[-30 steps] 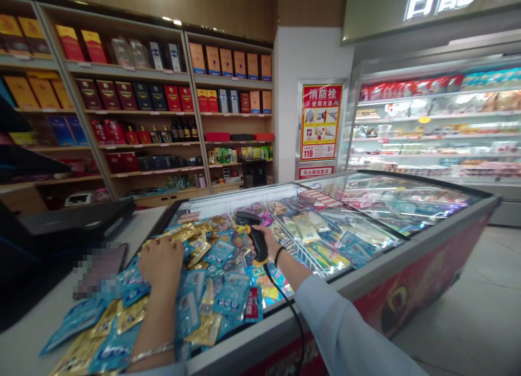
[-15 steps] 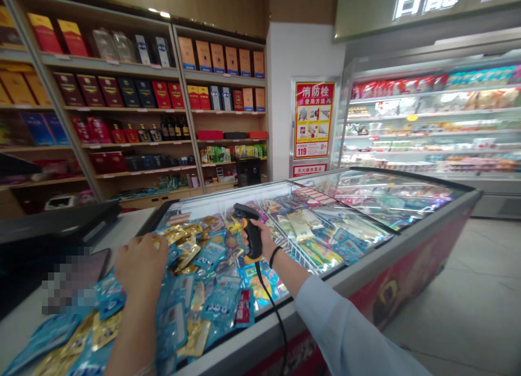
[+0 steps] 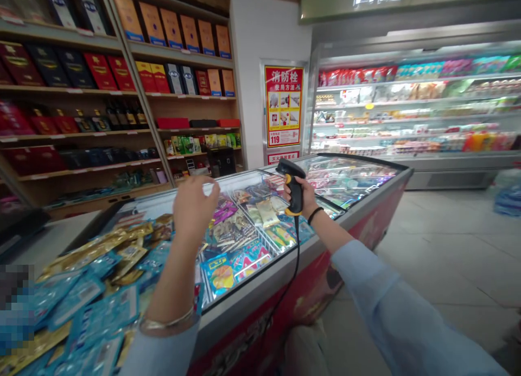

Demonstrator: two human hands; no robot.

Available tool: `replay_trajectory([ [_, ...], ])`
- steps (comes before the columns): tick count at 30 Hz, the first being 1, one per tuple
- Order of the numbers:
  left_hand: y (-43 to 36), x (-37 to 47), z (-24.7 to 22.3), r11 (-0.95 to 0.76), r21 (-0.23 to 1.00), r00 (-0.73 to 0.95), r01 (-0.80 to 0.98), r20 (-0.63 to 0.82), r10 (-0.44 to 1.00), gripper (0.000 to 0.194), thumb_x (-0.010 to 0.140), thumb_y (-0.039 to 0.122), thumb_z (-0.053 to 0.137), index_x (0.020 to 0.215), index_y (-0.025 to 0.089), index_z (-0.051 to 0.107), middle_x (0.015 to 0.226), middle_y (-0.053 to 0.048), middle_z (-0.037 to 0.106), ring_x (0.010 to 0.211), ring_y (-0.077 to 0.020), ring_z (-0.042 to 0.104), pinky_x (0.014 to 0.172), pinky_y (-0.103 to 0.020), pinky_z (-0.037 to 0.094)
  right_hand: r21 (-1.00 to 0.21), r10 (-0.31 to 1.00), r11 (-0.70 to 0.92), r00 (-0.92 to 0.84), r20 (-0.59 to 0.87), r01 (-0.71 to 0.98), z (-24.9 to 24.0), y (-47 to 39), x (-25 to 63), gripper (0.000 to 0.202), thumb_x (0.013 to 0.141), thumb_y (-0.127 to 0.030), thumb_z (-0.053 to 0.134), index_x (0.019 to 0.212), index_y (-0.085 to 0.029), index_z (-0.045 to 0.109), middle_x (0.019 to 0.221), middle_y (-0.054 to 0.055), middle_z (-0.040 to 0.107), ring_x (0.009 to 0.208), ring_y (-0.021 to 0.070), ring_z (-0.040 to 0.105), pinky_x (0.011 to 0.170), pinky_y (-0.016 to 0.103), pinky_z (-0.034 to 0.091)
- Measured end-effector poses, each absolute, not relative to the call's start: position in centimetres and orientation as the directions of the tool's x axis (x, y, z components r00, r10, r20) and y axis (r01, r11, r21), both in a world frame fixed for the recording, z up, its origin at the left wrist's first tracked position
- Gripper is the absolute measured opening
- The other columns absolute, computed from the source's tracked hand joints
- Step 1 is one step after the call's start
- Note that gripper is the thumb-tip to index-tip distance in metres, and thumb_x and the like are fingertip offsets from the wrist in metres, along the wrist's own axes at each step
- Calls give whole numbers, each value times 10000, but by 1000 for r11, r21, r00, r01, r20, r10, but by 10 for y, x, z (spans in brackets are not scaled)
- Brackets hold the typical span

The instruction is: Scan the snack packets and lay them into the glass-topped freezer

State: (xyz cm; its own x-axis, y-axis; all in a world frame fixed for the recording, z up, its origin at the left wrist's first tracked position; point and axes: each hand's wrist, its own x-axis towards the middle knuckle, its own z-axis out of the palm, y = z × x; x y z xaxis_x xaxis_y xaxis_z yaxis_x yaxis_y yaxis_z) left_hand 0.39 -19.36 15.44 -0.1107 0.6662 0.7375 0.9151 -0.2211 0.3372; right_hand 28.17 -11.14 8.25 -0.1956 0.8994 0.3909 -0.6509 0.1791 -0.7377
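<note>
My right hand is wrapped round the grip of a black and yellow handheld barcode scanner, held upright above the glass-topped freezer. Its black cable hangs down over the freezer's front. My left hand is raised over the freezer's left part, back toward me. Its fingers are loosely bent, with a gap between thumb and forefinger; nothing shows in them, though some fingertips are hidden. Beside and below my left forearm lies a pile of blue snack packets and gold snack packets.
The chest freezer holds packaged goods under its glass, with wire dividers. Shelves of boxes and bottles stand behind left. A lit open fridge is behind right. Tiled floor lies right of the freezer.
The view has swung to the right. My left hand has lifted off the packet pile and moved rightward. My right hand still grips the scanner, now farther right in view.
</note>
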Motion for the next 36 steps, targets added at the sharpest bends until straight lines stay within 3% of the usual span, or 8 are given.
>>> replay_trajectory([
  [5, -152, 94, 101, -419, 340, 155, 842, 591, 791, 241, 824, 293, 519, 933, 183, 704, 968, -83, 682, 971, -238, 606, 901, -349, 454, -757, 947, 217, -55, 317, -616, 62, -127, 339, 199, 813, -389, 515, 840, -194, 544, 545, -23, 501, 407, 117, 464, 368, 208, 353],
  [11, -113, 144, 36, -441, 456, 372, 773, 238, 897, 194, 805, 313, 582, 862, 175, 705, 967, -101, 709, 932, -238, 640, 843, -313, 470, -785, 975, 190, 22, 220, -590, 20, -118, 372, 205, 774, -389, 553, 813, -188, 559, 534, -15, 519, 415, 123, 472, 382, 222, 368],
  [16, -97, 153, 14, -526, 534, 512, 662, 189, 838, 327, 838, 460, 545, 1022, 216, 664, 959, -53, 711, 860, -207, 651, 776, -288, 474, -755, 980, 195, 91, 178, -626, -1, -105, 380, 192, 825, -356, 489, 803, -179, 559, 526, -8, 529, 415, 116, 487, 395, 209, 358],
  [21, -92, 159, 1, -545, 566, 568, 618, 158, 808, 730, 585, 494, 780, 1208, 180, 568, 980, -77, 695, 934, -268, 632, 821, -346, 471, -765, 982, 188, 126, 140, -616, -7, -94, 384, 194, 741, -380, 574, 769, -189, 552, 512, -13, 537, 408, 126, 489, 390, 222, 376],
  [24, -91, 162, -6, -536, 614, 618, 579, 99, 780, 862, 565, 461, 798, 1315, 185, 476, 994, -68, 694, 907, -251, 636, 811, -340, 472, -772, 981, 195, 129, 146, -605, -11, -88, 384, 207, 707, -384, 604, 764, -190, 561, 516, -12, 539, 403, 128, 488, 384, 230, 383],
  [27, -89, 163, -10, -516, 634, 618, 576, 76, 783, 791, 557, 445, 802, 1260, 204, 531, 1004, -57, 692, 877, -234, 638, 785, -322, 474, -766, 978, 207, 129, 162, -609, -12, -84, 383, 215, 696, -389, 616, 771, -193, 572, 524, -13, 535, 406, 129, 488, 376, 233, 380],
  [32, -75, 147, -10, -445, 724, 566, 527, 92, 819, 380, 535, 431, 808, 764, 173, 649, 769, -22, 665, 770, -200, 633, 729, -305, 493, -738, 981, 193, 111, 159, -646, -8, -73, 367, 211, 692, -387, 621, 766, -198, 562, 533, -18, 526, 417, 122, 487, 370, 225, 382],
  [36, -55, 109, -5, -256, 920, 237, 297, 189, 953, 383, 568, 438, 797, 717, 167, 572, 688, 5, 609, 655, -160, 616, 595, -289, 522, -653, 965, 260, 164, 205, -711, -5, -54, 335, 232, 701, -424, 612, 763, -217, 527, 530, -42, 505, 426, 117, 490, 398, 231, 420],
])
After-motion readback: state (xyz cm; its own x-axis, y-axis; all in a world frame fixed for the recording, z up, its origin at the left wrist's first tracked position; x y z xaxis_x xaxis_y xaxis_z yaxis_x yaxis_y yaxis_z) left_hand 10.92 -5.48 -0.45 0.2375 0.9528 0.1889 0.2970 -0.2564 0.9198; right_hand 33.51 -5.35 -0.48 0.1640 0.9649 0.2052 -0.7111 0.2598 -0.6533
